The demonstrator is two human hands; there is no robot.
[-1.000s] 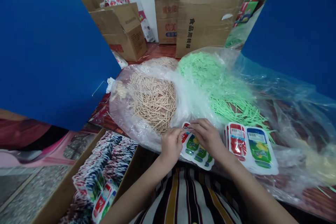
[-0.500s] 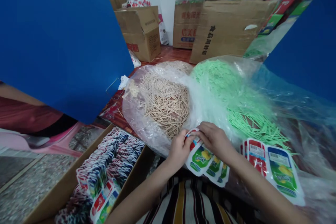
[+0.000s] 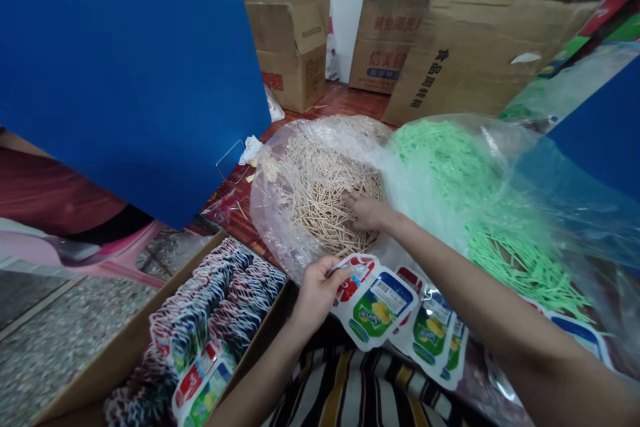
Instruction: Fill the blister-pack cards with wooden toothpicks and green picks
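My left hand (image 3: 316, 293) pinches the left edge of a flat printed double packet (image 3: 376, 303), half red and half green with lemons and a blue top. More such packets (image 3: 434, 330) lie to its right, partly under my right forearm. My right hand (image 3: 367, 211) reaches into a heap of thin beige sticks (image 3: 323, 203) in a clear plastic bag (image 3: 270, 207). Its fingers look apart and touch the sticks; some fingertips are lost among them. Bright green sticks (image 3: 520, 260) fill another clear bag to the right.
At lower left a cardboard box (image 3: 125, 340) holds rows of similar packets. Blue panels (image 3: 135, 67) stand at both sides. Cartons (image 3: 475, 53) line the back of the reddish-brown table (image 3: 345, 103). A pink chair (image 3: 125, 250) and part of another person appear at left.
My right hand has left the packet and moved up and forward into the beige sticks. My left hand still holds the packet, now lying flatter. The view has turned slightly left.
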